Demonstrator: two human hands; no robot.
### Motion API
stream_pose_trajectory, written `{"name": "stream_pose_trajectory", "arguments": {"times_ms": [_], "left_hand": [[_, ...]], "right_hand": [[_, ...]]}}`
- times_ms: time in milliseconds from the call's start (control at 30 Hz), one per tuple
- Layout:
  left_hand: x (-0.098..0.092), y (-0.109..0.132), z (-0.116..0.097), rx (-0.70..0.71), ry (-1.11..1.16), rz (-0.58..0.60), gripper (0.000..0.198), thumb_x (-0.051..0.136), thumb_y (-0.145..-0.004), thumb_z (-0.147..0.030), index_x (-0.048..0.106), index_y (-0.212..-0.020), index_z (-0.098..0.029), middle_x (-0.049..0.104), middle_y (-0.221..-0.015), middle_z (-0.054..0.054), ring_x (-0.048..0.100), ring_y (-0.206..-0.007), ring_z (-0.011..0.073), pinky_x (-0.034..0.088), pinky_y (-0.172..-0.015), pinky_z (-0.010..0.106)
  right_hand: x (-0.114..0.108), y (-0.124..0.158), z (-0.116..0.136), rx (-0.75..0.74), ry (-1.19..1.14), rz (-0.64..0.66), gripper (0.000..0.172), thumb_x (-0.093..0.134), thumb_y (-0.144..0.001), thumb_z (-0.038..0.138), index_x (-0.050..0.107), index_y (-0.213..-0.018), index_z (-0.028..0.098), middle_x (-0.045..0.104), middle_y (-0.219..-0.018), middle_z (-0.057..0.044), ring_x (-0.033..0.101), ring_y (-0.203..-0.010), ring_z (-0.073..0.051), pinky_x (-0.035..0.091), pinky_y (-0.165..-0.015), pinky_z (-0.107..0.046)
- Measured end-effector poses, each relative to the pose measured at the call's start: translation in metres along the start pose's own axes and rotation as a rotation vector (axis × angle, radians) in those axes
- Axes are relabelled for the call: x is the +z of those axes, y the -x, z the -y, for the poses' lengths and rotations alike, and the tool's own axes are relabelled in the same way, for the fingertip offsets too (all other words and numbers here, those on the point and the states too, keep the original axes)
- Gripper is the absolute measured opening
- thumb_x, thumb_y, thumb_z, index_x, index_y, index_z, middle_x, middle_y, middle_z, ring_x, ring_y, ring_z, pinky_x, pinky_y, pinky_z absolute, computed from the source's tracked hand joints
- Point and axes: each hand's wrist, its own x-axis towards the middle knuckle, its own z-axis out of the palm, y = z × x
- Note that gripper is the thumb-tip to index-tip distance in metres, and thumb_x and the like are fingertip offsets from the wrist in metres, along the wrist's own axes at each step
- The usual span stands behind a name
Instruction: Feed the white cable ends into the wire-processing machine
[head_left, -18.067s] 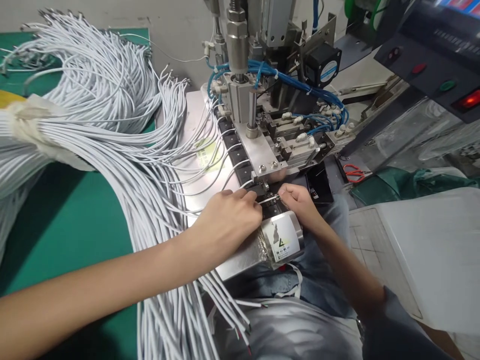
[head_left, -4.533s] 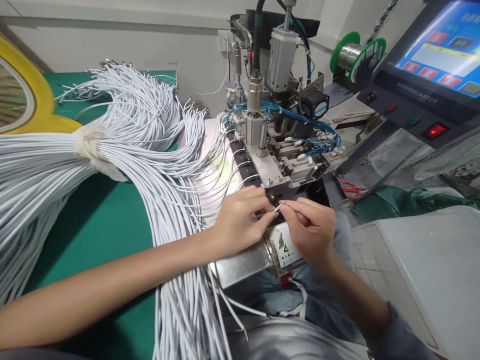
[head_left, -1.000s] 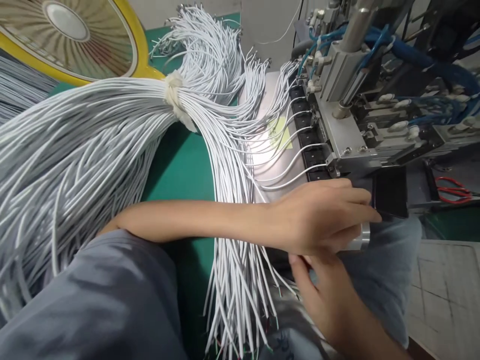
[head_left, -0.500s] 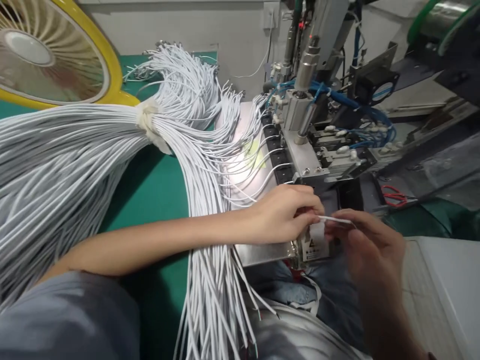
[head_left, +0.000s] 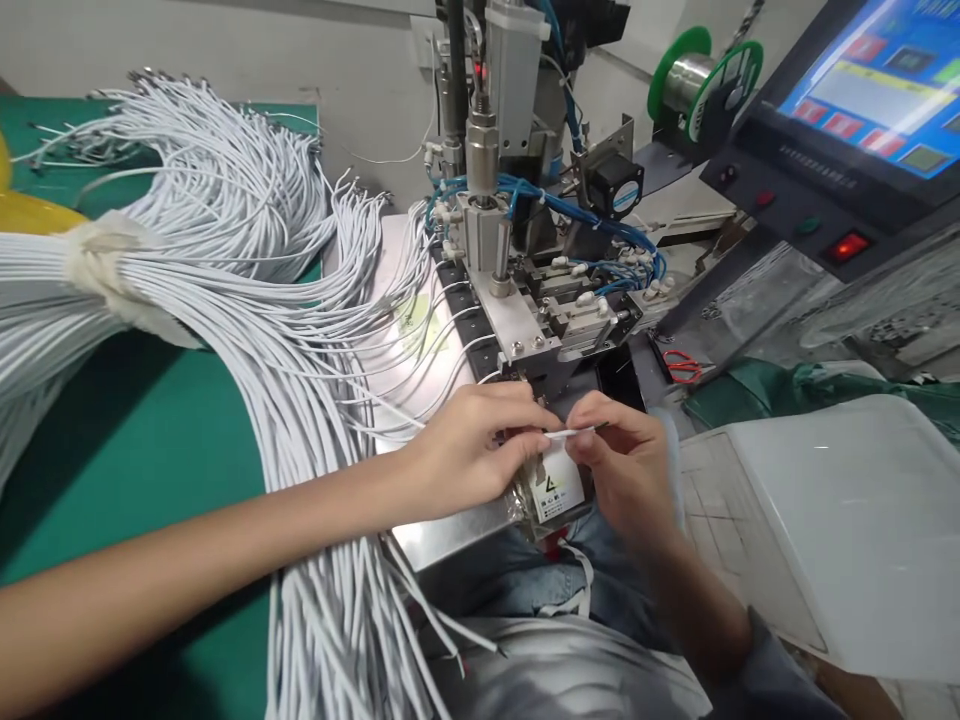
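Both hands meet in front of the machine on a white cable [head_left: 559, 434]. My left hand [head_left: 484, 440] pinches it between thumb and fingers. At the cable's dark-tipped end, my right hand [head_left: 622, 455] is closed with thumb and fingertips on it. Just beyond stands a soldering-type machine [head_left: 517, 315] with metal cylinders and blue air tubes. Several white cables run into the black slotted fixture [head_left: 480, 350] along its left side. Under my left forearm hangs a thick bundle of white cables [head_left: 330, 600], some with stripped coloured wire ends.
A cloth tie [head_left: 112, 265] gathers the bundle on the green mat [head_left: 165, 410]. A control screen [head_left: 877, 90] overhangs the right side, near a green wire spool [head_left: 690, 85]. Red-handled pliers [head_left: 682, 366] lie behind my right hand. A white bin lid [head_left: 847, 520] stands at right.
The view has swung right, bringing the control screen in. My right hand has come closer to the left, its fingers now on the cable's end.
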Motion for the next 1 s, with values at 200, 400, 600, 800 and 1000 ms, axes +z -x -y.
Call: {"name": "stream_pose_trajectory", "arguments": {"times_ms": [200, 400, 600, 800, 1000], "left_hand": [[0.002, 0.0, -0.001, -0.008, 0.02, 0.051, 0.024, 0.044, -0.09, -0.017, 0.066, -0.08, -0.013, 0.059, -0.072, 0.004, 0.055, -0.069, 0.0109, 0.044, -0.063, 0.021], [0.005, 0.002, 0.005, 0.1, -0.09, -0.068, 0.017, 0.048, -0.088, -0.014, 0.065, -0.084, -0.013, 0.059, -0.072, 0.003, 0.054, -0.067, 0.0103, 0.043, -0.061, 0.02], [0.007, 0.005, 0.008, 0.111, -0.142, -0.086, 0.019, 0.048, -0.088, -0.016, 0.065, -0.082, -0.014, 0.057, -0.068, 0.003, 0.052, -0.063, 0.0103, 0.042, -0.057, 0.021], [0.007, 0.005, 0.009, 0.109, -0.102, -0.116, 0.014, 0.054, -0.085, -0.015, 0.062, -0.073, -0.014, 0.057, -0.065, 0.001, 0.051, -0.059, 0.0083, 0.041, -0.054, 0.019], [-0.005, 0.002, 0.007, 0.393, -0.705, -0.068, 0.021, 0.042, -0.089, -0.01, 0.061, -0.081, -0.011, 0.053, -0.067, 0.003, 0.046, -0.056, 0.0103, 0.037, -0.048, 0.022]], "right_hand": [[0.001, 0.0, 0.008, -0.081, 0.279, 0.001, 0.008, 0.065, -0.08, 0.024, 0.072, -0.079, 0.021, 0.06, -0.07, -0.001, 0.053, -0.062, -0.011, 0.04, -0.05, -0.024], [-0.003, 0.0, 0.02, -0.217, 0.625, -0.035, 0.011, 0.061, -0.081, 0.02, 0.072, -0.083, 0.019, 0.057, -0.064, 0.001, 0.047, -0.054, -0.009, 0.037, -0.048, -0.023], [-0.001, -0.006, 0.028, -0.12, 0.724, 0.052, 0.019, 0.057, -0.082, 0.024, 0.068, -0.068, 0.017, 0.049, -0.054, 0.002, 0.039, -0.046, -0.007, 0.029, -0.042, -0.022], [0.012, -0.006, 0.015, -0.156, 0.576, -0.044, 0.023, 0.056, -0.083, 0.025, 0.063, -0.063, 0.017, 0.042, -0.052, 0.003, 0.036, -0.047, -0.008, 0.027, -0.043, -0.024], [0.011, -0.007, 0.015, -0.341, 0.863, -0.075, 0.021, 0.055, -0.08, 0.016, 0.059, -0.06, 0.018, 0.035, -0.051, 0.005, 0.031, -0.046, -0.008, 0.026, -0.047, -0.026]]}}
